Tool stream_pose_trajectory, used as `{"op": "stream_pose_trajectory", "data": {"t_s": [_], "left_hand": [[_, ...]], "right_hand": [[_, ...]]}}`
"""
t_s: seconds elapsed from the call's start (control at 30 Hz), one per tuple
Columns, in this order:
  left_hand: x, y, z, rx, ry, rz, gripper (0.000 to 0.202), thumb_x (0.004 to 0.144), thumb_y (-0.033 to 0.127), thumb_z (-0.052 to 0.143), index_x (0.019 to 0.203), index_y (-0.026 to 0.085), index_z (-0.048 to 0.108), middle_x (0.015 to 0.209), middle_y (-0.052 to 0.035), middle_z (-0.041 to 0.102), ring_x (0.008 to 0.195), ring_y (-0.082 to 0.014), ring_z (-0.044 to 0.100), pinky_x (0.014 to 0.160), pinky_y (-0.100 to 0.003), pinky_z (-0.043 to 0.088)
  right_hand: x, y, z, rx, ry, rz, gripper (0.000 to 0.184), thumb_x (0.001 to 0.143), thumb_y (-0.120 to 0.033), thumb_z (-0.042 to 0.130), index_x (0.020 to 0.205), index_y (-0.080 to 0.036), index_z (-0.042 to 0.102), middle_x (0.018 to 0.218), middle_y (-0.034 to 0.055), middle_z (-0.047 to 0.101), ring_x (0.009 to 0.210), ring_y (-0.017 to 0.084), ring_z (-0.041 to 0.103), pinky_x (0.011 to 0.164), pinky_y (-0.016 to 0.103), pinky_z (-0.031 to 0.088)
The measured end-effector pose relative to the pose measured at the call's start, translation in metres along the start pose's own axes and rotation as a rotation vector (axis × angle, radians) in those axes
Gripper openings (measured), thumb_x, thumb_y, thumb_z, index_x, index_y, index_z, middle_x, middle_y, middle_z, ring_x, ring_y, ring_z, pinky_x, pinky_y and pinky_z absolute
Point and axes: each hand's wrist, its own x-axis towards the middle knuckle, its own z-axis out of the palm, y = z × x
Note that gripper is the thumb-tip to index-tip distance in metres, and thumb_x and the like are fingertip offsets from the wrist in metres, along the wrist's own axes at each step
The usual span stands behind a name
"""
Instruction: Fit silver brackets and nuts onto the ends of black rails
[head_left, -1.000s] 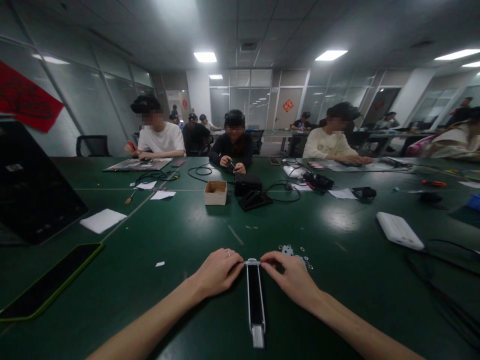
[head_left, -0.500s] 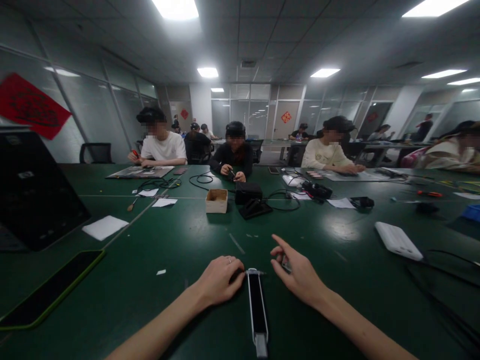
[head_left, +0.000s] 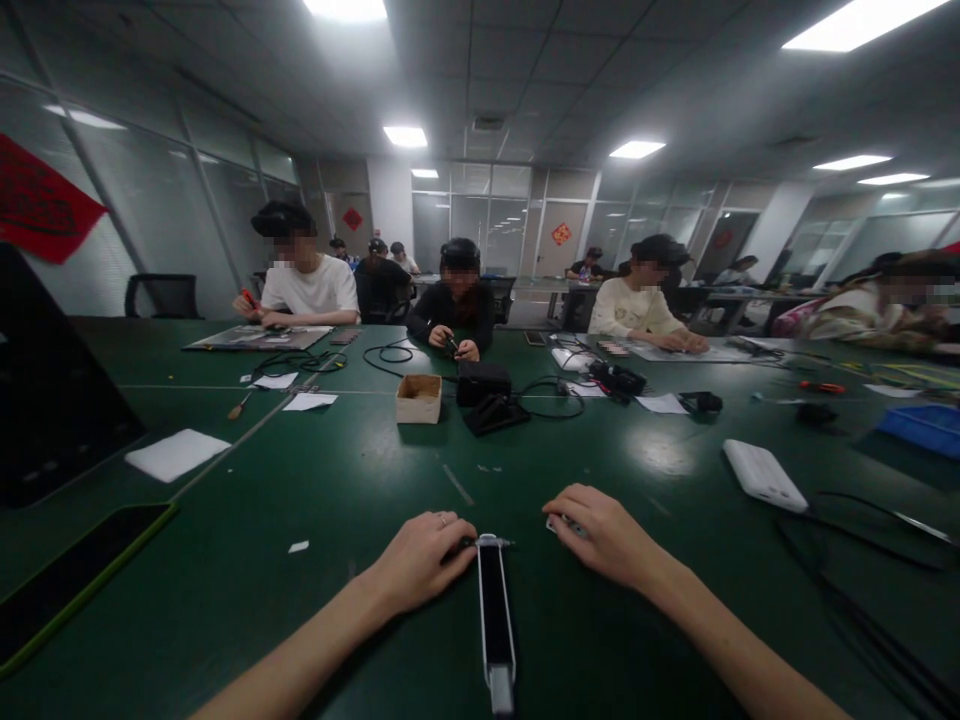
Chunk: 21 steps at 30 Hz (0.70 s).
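The right hand point(head_left: 600, 535) has been taken off the crosspiece point(head_left: 505, 543) at the head of the silver-framed bar point(head_left: 495, 605), where its fingertips were closed on the right end a second ago. That end is now left bare. The index finger, held out straight half a second ago, has been curled down, and the grip has been lowered over the small metal parts point(head_left: 577, 527) just right of the bar. Those parts, seen spread there earlier, are now mostly covered. More of the blue tray point(head_left: 919, 432), far to the bar's right, has been brought into view.
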Motion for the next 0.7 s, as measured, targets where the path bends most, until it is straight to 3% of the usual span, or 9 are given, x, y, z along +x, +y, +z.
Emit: {"op": "stream_pose_trajectory", "data": {"t_s": [0.33, 0.53, 0.7], "left_hand": [[0.001, -0.003, 0.004, -0.015, 0.022, 0.002, 0.015, 0.091, 0.026, 0.048, 0.099, 0.018, 0.058, 0.08, -0.0014, 0.059, 0.071, -0.0166, 0.056, 0.066, -0.028, 0.043], [0.001, -0.001, 0.001, -0.016, 0.011, -0.014, 0.015, 0.09, 0.025, 0.048, 0.097, 0.018, 0.059, 0.08, -0.0019, 0.059, 0.071, -0.0166, 0.055, 0.066, -0.028, 0.042], [0.001, -0.001, 0.001, -0.023, 0.011, -0.013, 0.013, 0.09, 0.024, 0.049, 0.097, 0.018, 0.058, 0.079, -0.0011, 0.058, 0.07, -0.0164, 0.055, 0.065, -0.028, 0.042]], "right_hand": [[-0.008, 0.037, -0.008, -0.079, -0.003, 0.09, 0.025, 0.09, -0.022, 0.043, 0.097, -0.016, 0.066, 0.092, 0.0093, 0.066, 0.083, 0.02, 0.061, 0.076, 0.037, 0.051], [-0.013, 0.052, -0.012, -0.076, -0.107, 0.206, 0.028, 0.09, -0.025, 0.042, 0.1, -0.014, 0.067, 0.097, 0.0112, 0.065, 0.087, 0.022, 0.062, 0.078, 0.039, 0.051], [-0.016, 0.058, -0.004, -0.052, -0.137, 0.217, 0.029, 0.09, -0.025, 0.042, 0.105, -0.016, 0.066, 0.101, 0.0103, 0.063, 0.092, 0.022, 0.06, 0.083, 0.038, 0.05]]}}
